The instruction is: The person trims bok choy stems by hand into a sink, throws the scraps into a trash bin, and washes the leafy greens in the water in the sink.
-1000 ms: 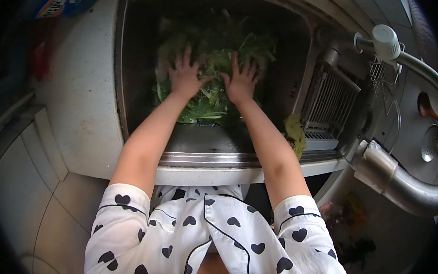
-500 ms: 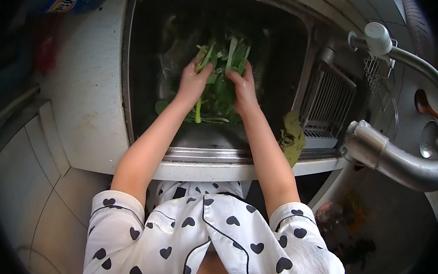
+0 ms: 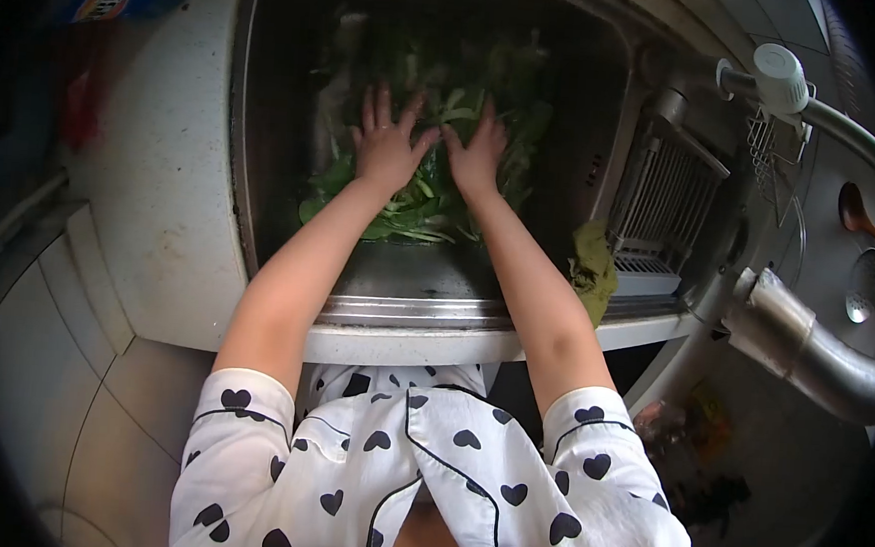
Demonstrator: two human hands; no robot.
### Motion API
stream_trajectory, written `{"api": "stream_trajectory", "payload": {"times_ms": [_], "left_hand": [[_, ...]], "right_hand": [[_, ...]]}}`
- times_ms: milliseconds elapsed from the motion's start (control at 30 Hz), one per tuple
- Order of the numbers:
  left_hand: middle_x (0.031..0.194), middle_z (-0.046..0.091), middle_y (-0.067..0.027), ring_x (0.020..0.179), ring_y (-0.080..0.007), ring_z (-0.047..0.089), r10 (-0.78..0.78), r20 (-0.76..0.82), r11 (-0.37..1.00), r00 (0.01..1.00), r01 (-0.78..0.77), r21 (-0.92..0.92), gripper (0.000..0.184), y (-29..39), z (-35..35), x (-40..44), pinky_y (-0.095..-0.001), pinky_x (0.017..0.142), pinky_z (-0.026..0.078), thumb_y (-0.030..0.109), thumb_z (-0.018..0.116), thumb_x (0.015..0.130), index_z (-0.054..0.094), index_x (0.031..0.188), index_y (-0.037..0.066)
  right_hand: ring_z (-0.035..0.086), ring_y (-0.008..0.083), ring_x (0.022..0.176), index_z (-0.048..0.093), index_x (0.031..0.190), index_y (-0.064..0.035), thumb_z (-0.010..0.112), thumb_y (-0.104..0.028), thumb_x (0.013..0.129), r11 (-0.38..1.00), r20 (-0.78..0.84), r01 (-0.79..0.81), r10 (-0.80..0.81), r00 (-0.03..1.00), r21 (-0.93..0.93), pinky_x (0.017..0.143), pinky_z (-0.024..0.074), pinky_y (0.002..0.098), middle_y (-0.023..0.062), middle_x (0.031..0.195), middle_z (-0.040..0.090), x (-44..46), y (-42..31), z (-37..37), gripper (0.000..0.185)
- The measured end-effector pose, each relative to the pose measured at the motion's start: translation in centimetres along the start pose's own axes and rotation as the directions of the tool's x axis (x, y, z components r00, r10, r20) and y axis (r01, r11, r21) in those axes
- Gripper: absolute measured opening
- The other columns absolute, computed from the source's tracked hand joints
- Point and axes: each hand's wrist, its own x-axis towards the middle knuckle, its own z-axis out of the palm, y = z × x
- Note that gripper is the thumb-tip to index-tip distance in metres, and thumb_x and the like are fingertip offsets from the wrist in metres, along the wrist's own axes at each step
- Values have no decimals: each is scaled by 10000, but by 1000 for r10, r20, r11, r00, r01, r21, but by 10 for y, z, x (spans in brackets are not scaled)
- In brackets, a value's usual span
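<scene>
Leafy greens (image 3: 416, 212) with pale stalks lie in water in the metal sink (image 3: 408, 272). My left hand (image 3: 387, 150) is spread palm down over them, its fingers apart and pointing to the far side. Beside it, my right hand (image 3: 477, 156) also rests on the greens, thumb held away from the other fingers. The two thumbs come close together near the middle of the sink. Some leaves are hidden beneath my palms, and the far part of the pile is dim and blurred.
Right of the sink are a slatted rack (image 3: 667, 202) and a yellow-green cloth (image 3: 593, 268) on the rim. A metal pipe (image 3: 804, 346) and a tap with a white head (image 3: 780, 79) reach in from the right. A wooden spoon (image 3: 859, 211) and a slotted ladle (image 3: 863, 285) hang there.
Both hands have let go of the bunches of greens they were gripping. Their fingers have spread flat over the pile, and the greens have dropped lower into the water.
</scene>
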Motion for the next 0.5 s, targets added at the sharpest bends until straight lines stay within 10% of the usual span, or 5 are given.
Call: {"api": "stream_trajectory", "payload": {"times_ms": [100, 167, 267, 333, 500], "left_hand": [[1487, 110, -150, 1364, -365, 122, 40, 164, 985, 986, -66, 161, 584, -20, -13, 17, -668, 987, 211, 478, 514, 850, 332, 1382, 318], [1490, 106, -142, 1366, -358, 119, -70, -14, 978, 997, 71, 195, 610, -23, -1, 17, -664, 980, 226, 483, 525, 842, 326, 1388, 296], [1482, 138, -121, 1361, -343, 137, -66, -57, 980, 996, 76, 185, 638, -11, 16, 11, -645, 948, 288, 425, 607, 795, 376, 1362, 246], [1470, 170, -115, 1354, -345, 150, 57, 141, 966, 988, -91, 243, 611, -11, 10, 9, -640, 931, 310, 386, 645, 767, 433, 1323, 244], [1372, 359, -95, 1324, -334, 214, 13, -371, 1000, 929, -16, -3, 324, 8, 21, 9, -619, 1002, 197, 302, 666, 739, 640, 1043, 195]], "right_hand": [[345, 434, 1176, 277, 1386, -61, 578, -359, 830, 947, 39, 26, -14, 999, -320, 974, 272, 533, 277, 1277, 374, 9, 21, -3, 699], [331, 413, 1188, 311, 1360, -33, 550, -417, 824, 893, 20, -121, 144, 989, -434, 981, 239, 553, 269, 1291, 366, 17, 34, 6, 701], [322, 380, 1223, 360, 1304, 7, 541, -334, 834, 864, -76, 11, -56, 996, -503, 1010, 236, 522, 228, 1257, 417, -1, 15, 27, 608], [362, 381, 1185, 441, 1240, -40, 625, -219, 744, 940, 7, -21, 25, 1000, -341, 979, 275, 523, 216, 1251, 424, 5, -1, 10, 559], [416, 405, 1112, 467, 1221, -93, 654, -151, 658, 989, -118, -140, 133, 984, -56, 929, 342, 516, 197, 1177, 470, 19, -5, 4, 596]]}}
